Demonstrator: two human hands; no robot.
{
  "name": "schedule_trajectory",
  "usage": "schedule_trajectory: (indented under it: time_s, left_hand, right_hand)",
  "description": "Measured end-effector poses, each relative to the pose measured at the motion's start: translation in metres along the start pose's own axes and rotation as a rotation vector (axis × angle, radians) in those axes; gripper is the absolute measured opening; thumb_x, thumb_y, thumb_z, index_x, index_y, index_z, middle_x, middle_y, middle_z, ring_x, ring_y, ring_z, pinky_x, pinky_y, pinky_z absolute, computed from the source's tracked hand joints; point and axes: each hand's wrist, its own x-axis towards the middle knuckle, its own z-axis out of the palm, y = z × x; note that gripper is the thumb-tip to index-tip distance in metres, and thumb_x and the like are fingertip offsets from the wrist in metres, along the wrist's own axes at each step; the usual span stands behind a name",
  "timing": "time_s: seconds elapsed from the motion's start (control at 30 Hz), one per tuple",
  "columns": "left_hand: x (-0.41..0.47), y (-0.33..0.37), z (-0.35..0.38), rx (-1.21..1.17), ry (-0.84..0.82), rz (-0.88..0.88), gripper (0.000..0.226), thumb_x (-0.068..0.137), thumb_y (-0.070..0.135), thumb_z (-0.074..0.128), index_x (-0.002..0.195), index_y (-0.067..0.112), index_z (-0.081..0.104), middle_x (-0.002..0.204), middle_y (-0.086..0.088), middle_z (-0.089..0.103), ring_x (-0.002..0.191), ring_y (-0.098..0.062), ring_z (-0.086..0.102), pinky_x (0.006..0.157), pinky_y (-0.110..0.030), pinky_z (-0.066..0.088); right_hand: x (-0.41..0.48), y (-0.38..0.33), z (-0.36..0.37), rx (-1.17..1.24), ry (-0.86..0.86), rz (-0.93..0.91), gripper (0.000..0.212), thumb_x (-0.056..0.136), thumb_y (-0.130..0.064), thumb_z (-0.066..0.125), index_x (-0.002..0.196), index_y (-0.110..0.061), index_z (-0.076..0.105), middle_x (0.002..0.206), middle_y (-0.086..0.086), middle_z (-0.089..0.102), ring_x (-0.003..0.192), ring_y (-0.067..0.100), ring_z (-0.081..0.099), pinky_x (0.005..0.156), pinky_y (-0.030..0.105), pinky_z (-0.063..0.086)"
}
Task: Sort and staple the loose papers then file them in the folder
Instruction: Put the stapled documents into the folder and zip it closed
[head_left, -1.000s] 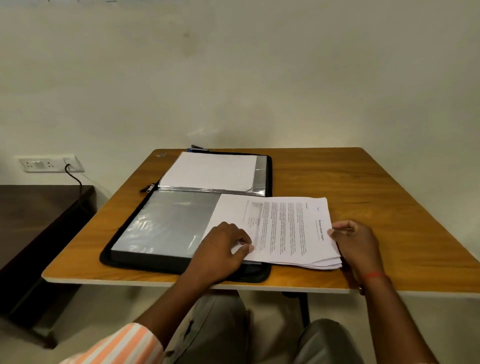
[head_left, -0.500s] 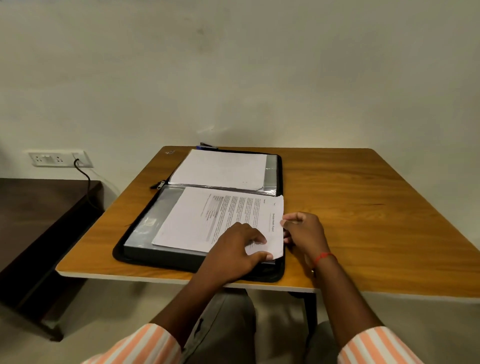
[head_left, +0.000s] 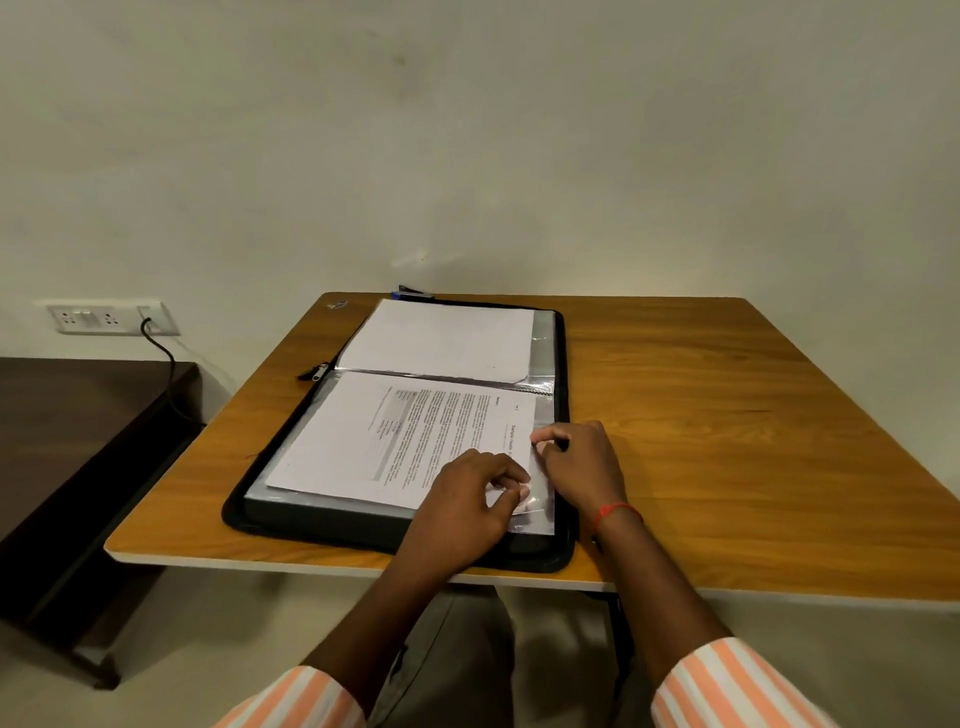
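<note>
A black zip folder (head_left: 244, 506) lies open on the wooden table (head_left: 727, 426), its clear sleeves showing. A printed paper stack (head_left: 395, 441) lies on the near page, text sideways. A blank white sheet (head_left: 441, 338) sits in the far page. My left hand (head_left: 467, 499) pinches the near right corner of the clear sleeve over the papers. My right hand (head_left: 582, 462) pinches the right edge of the stack and sleeve, beside the left hand. A blue stapler (head_left: 413, 293) peeks out behind the folder's far edge.
The folder's zip pull (head_left: 317, 371) hangs off its left side. A dark low table (head_left: 78, 441) stands to the left, below a wall socket (head_left: 109, 317) with a black cable. Bare wood spreads to the right of the folder.
The paper stack has moved left from the table onto the folder's near page. Both hands followed it and now pinch at its right edge and the sleeve.
</note>
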Motion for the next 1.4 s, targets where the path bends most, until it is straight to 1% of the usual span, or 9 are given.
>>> schedule_trajectory:
  time_s: [0.1,0.23,0.37,0.53,0.67,0.87,1.03,1.27,1.4]
  left_hand:
    - [0.0,-0.001,0.0,-0.03,0.028,-0.009,0.004,0.093,0.036,0.069,0.097,0.036,0.068,0.095,0.021,0.066,0.097,0.002,0.058,0.089,-0.02,0.046]
    - [0.0,0.0,-0.002,-0.083,0.058,-0.016,0.007,0.092,0.033,0.071,0.099,0.035,0.07,0.095,0.02,0.068,0.096,0.002,0.06,0.086,-0.013,0.045]
    - [0.0,0.002,-0.004,-0.109,0.076,0.002,0.005,0.092,0.028,0.072,0.097,0.03,0.072,0.091,0.019,0.069,0.094,0.002,0.062,0.078,-0.004,0.039]
    - [0.001,0.0,-0.003,-0.133,0.13,-0.023,0.009,0.092,0.027,0.072,0.101,0.028,0.072,0.093,0.02,0.069,0.095,0.002,0.062,0.08,-0.004,0.041]
    - [-0.001,0.0,-0.007,-0.2,0.165,-0.039,0.006,0.092,0.025,0.072,0.098,0.026,0.073,0.095,0.019,0.071,0.094,0.0,0.064,0.08,-0.007,0.044]
    - [-0.01,0.003,-0.014,-0.101,-0.008,0.029,0.015,0.092,0.046,0.066,0.105,0.038,0.068,0.104,0.023,0.066,0.105,0.003,0.059,0.095,-0.027,0.049]
    - [-0.032,-0.014,-0.048,0.4,-0.303,0.251,0.061,0.079,0.074,0.062,0.132,0.046,0.053,0.135,0.028,0.049,0.127,0.009,0.037,0.107,-0.017,0.031]
    - [-0.054,-0.024,-0.043,0.5,-0.281,0.318,0.058,0.09,0.063,0.056,0.144,0.043,0.047,0.155,0.022,0.041,0.148,0.002,0.025,0.12,-0.026,0.014]
    - [-0.064,-0.029,-0.035,0.555,-0.211,0.348,0.048,0.092,0.057,0.054,0.138,0.044,0.053,0.147,0.021,0.051,0.141,-0.001,0.041,0.117,-0.027,0.024]
  right_hand:
    - [-0.004,-0.013,-0.003,-0.042,0.003,0.009,0.019,0.089,-0.028,0.071,0.081,-0.044,0.07,0.122,-0.002,0.061,0.114,0.019,0.058,0.09,0.034,0.055]
    - [-0.007,-0.015,-0.004,-0.058,-0.027,0.005,0.017,0.086,-0.025,0.074,0.095,-0.04,0.076,0.125,0.0,0.056,0.117,0.022,0.055,0.093,0.037,0.054]
    - [-0.006,-0.011,-0.004,-0.067,-0.027,-0.001,0.023,0.082,-0.024,0.076,0.076,-0.045,0.07,0.118,-0.003,0.063,0.117,0.02,0.056,0.09,0.032,0.054]
    - [-0.002,-0.022,0.006,-0.095,-0.023,0.025,0.02,0.087,-0.02,0.072,0.081,-0.039,0.072,0.12,-0.002,0.062,0.121,0.021,0.045,0.083,0.024,0.023]
    - [-0.002,-0.021,0.009,-0.073,-0.031,0.025,0.019,0.084,-0.023,0.073,0.08,-0.041,0.07,0.118,-0.001,0.065,0.12,0.021,0.047,0.079,0.022,0.019]
    - [-0.032,-0.013,-0.01,0.025,0.042,-0.006,0.016,0.093,-0.009,0.065,0.091,-0.025,0.069,0.118,0.003,0.055,0.113,0.017,0.052,0.087,0.017,0.04]
    - [-0.055,-0.005,-0.029,0.063,0.029,-0.076,0.016,0.097,-0.013,0.062,0.09,-0.027,0.067,0.106,-0.005,0.056,0.091,-0.001,0.054,0.081,0.009,0.041]
    - [-0.06,-0.008,-0.023,0.067,0.073,-0.054,0.012,0.096,-0.011,0.065,0.094,-0.023,0.07,0.107,-0.003,0.059,0.095,0.009,0.059,0.078,0.009,0.039]
    - [-0.062,-0.009,-0.024,0.06,0.063,-0.032,0.015,0.098,-0.018,0.063,0.113,-0.019,0.067,0.116,-0.001,0.057,0.106,0.016,0.059,0.089,0.023,0.044]
